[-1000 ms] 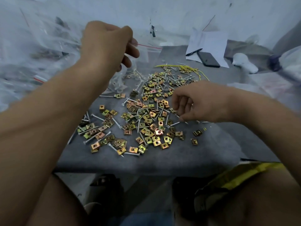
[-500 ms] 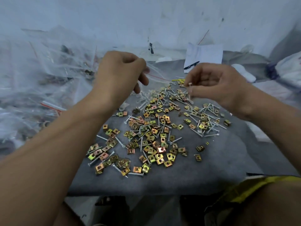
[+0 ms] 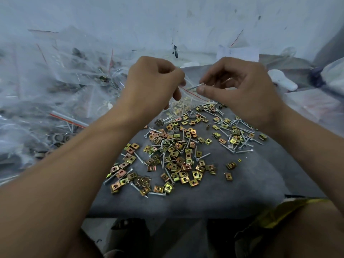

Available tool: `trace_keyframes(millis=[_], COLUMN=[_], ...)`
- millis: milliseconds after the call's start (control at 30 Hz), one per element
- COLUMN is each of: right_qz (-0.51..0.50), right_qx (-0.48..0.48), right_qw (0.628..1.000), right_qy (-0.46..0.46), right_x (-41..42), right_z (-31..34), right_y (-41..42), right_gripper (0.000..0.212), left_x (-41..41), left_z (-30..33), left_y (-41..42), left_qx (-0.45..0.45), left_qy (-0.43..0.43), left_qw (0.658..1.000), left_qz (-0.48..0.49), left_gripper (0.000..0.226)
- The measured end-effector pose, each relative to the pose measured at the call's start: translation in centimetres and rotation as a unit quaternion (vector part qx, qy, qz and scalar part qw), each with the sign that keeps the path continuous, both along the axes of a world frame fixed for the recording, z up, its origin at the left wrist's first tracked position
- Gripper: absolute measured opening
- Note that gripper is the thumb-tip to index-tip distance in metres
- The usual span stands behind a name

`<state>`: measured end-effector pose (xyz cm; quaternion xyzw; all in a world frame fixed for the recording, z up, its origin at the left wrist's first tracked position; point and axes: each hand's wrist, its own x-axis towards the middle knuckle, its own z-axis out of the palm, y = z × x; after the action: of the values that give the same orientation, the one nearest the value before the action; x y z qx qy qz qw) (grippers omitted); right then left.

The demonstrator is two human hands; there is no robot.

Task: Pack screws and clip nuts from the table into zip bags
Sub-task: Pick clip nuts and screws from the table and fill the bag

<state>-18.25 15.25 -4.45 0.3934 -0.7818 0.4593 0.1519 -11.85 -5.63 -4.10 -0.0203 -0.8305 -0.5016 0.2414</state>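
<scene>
nearest you, clip nuts and loose screws lie scattered on the grey table. above them your left hand pinches the mouth of a clear zip bag, while your right hand pinches a screw at that opening. filled bags pile up far left.

Scuffed pale wall, grey table, dim, perhaps tiled floor
</scene>
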Motion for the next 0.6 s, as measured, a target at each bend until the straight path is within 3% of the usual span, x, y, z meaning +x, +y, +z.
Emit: trace_keyframes(millis=[200, 333, 400, 500, 600], right_qz=[-0.075, -0.016, 0.041, 0.11, 0.141], right_qx=[0.06, 0.034, 0.127, 0.339, 0.402], right_qw=[0.994, 0.999, 0.991, 0.933, 0.897], right_qy=[0.056, 0.031, 0.018, -0.057, -0.113], right_x=[0.5, 0.9, 0.8, 0.6, 0.6], right_z=[-0.4, 0.8, 1.0, 0.1, -1.2], right_y=[-1.3, -0.2, 0.8, 1.2, 1.2], right_gripper=[0.025, 0.024, 0.016, 0.01, 0.014], left_x=[0.1, -0.1, -0.4, -0.7, -0.7], left_z=[0.0, 0.0, 0.1, 0.1, 0.1], left_y=[0.2, -0.9, -1.5, -2.2, -2.5], left_qx=[-0.012, 0.048, 0.102, 0.145, 0.149], left_qy=[0.0, -0.004, -0.007, -0.012, -0.013], left_qw=[1.0, 0.998, 0.993, 0.983, 0.981], left_qz=[-0.001, 0.031, 0.066, 0.108, 0.122], left_gripper=[0.023, 0.025, 0.026, 0.027, 0.028])
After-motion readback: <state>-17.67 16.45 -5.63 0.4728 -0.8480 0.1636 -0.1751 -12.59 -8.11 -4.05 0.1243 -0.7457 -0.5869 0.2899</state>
